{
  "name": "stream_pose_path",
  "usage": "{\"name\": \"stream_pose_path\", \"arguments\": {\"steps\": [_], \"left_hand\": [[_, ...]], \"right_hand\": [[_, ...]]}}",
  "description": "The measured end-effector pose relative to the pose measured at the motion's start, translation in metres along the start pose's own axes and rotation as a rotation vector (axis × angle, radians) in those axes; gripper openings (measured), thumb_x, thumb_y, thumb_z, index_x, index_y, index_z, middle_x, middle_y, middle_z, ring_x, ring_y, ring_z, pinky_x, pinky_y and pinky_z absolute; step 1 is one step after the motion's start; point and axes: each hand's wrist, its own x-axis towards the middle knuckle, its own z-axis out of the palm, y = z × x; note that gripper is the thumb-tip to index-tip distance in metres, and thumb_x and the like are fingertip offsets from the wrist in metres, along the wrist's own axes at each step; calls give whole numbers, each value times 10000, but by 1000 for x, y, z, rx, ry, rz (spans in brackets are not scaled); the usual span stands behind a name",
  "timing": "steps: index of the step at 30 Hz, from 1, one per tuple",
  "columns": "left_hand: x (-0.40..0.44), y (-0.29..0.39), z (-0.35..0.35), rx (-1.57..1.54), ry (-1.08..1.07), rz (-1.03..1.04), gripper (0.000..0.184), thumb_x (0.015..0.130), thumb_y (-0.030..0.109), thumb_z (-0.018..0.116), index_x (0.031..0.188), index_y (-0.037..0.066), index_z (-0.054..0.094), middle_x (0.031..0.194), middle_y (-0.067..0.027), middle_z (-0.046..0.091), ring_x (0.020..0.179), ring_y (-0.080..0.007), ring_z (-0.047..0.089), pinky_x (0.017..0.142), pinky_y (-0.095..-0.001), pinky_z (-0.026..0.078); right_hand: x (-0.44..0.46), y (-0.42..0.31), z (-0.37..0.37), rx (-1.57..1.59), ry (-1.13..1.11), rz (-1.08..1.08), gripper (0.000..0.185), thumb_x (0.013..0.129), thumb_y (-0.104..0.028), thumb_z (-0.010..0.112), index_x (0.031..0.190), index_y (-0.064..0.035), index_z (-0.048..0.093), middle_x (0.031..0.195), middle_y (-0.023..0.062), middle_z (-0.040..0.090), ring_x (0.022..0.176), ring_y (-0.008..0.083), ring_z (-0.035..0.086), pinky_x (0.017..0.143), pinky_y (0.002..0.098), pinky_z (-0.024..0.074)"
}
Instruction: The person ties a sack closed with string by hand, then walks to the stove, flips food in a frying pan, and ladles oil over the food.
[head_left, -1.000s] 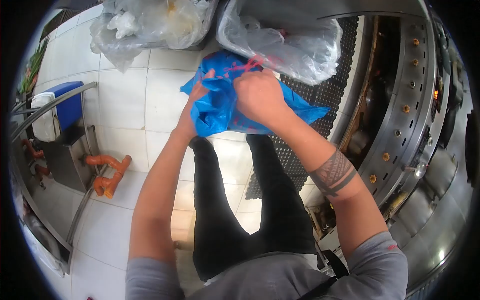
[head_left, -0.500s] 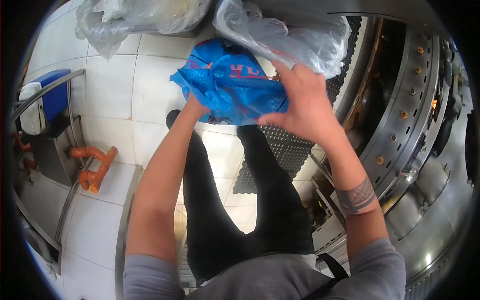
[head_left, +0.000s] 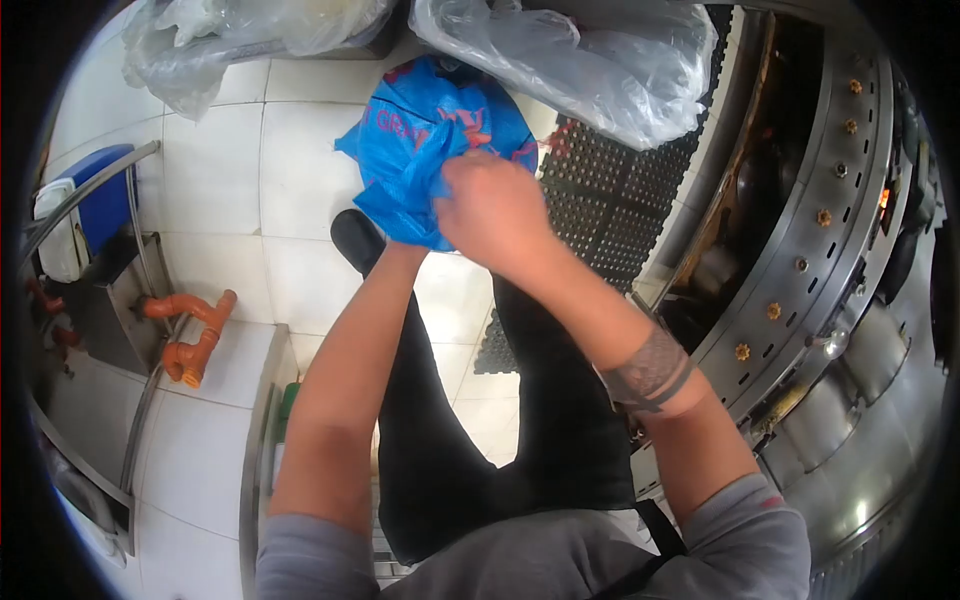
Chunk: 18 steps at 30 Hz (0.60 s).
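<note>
A blue woven plastic sack (head_left: 395,110) with red lettering stands on the floor before my feet, its upper part bunched and folded over. My right hand (head_left: 492,205) is closed on the gathered sack, fingers curled into the blue material. My left hand (head_left: 407,254) reaches under the hanging flap of the sack; only the wrist area shows, and its fingers are hidden behind the flap and my right hand.
Clear plastic liners cover a container (head_left: 610,75) at upper right and another (head_left: 290,30) at upper left. A black perforated mat (head_left: 610,215) lies right of the sack. A steel stove with knobs (head_left: 800,265) runs along the right. Orange pipes (head_left: 195,335) stand at left.
My right hand has moved left and inward, from spread fingers at the sack's right edge to a closed grip. The sack's opening has been drawn together and bunched.
</note>
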Motion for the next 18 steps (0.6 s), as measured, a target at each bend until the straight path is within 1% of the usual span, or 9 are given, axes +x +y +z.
{"name": "stream_pose_path", "arguments": {"steps": [3, 6, 7, 8, 10, 12, 15, 17, 18], "left_hand": [[-17, -30, -12, 512, 32, 47, 525, 978, 287, 522, 1446, 77, 408, 1475, -135, 449, 1378, -270, 396, 1179, -412, 256], [-21, -43, -22, 1108, 68, 111, 476, 942, 264, 581, 1369, 65, 518, 1408, -128, 525, 1311, -284, 484, 1135, -399, 341], [-16, -24, -15, 1107, 70, 115, 476, 942, 264, 581, 1369, 65, 518, 1408, -128, 525, 1311, -284, 484, 1135, -399, 341], [-6, 9, -1, 883, 98, -308, 451, 931, 276, 598, 1329, 69, 553, 1372, -136, 553, 1276, -301, 509, 1105, -409, 373], [-1, 20, 2, 630, 117, -714, 428, 919, 287, 615, 1289, 73, 588, 1336, -144, 581, 1240, -317, 535, 1075, -419, 405], [-7, -6, -9, 778, 134, -577, 419, 946, 300, 585, 1302, 80, 581, 1341, -132, 579, 1233, -320, 542, 1057, -429, 419], [8, 37, 7, 543, 140, -866, 440, 953, 317, 584, 1324, 81, 561, 1349, -136, 573, 1243, -312, 536, 1065, -428, 411], [10, 47, 9, 624, 8, -843, 443, 970, 324, 564, 1332, 69, 553, 1367, -137, 562, 1257, -295, 528, 1086, -421, 391], [9, 48, 4, 709, -52, -787, 441, 978, 325, 554, 1332, 63, 552, 1375, -137, 557, 1263, -287, 525, 1095, -417, 382]], "right_hand": [[-10, 20, -51, 251, 104, -25, 204, 778, -201, 696, 870, -20, 711, 897, 203, 689, 790, 354, 671, 743, 439, 535], [-34, 49, -117, 677, 175, 439, 182, 915, -174, 637, 970, -21, 719, 761, 0, 633, 669, 53, 538, 602, 225, 440], [-49, 68, -132, 844, 178, 652, 156, 917, -150, 614, 951, -29, 706, 682, -33, 550, 584, 50, 454, 520, 222, 355], [-68, 86, -135, 1203, 261, 684, 114, 923, -149, 608, 923, -50, 664, 619, -54, 431, 530, 47, 349, 479, 227, 262], [-108, 117, -126, 1459, 425, 725, 114, 944, -168, 592, 901, -65, 615, 601, -59, 366, 508, 60, 317, 467, 242, 244], [-143, 148, -112, 1893, 649, 524, 153, 965, -203, 584, 887, -73, 595, 592, -60, 336, 503, 60, 307, 467, 239, 251], [-138, 122, -57, 1051, 605, 720, 188, 960, -196, 616, 1096, -67, 617, 712, -48, 525, 606, 46, 457, 525, 215, 358], [-102, 99, -25, 697, 224, 504, 518, 908, -124, 686, 1394, -76, 513, 1076, 44, 636, 849, 94, 575, 748, 248, 487], [-77, 85, -12, 582, 177, 426, 609, 872, -126, 712, 1425, -49, 468, 1242, 111, 620, 993, 209, 636, 875, 336, 504]]}}
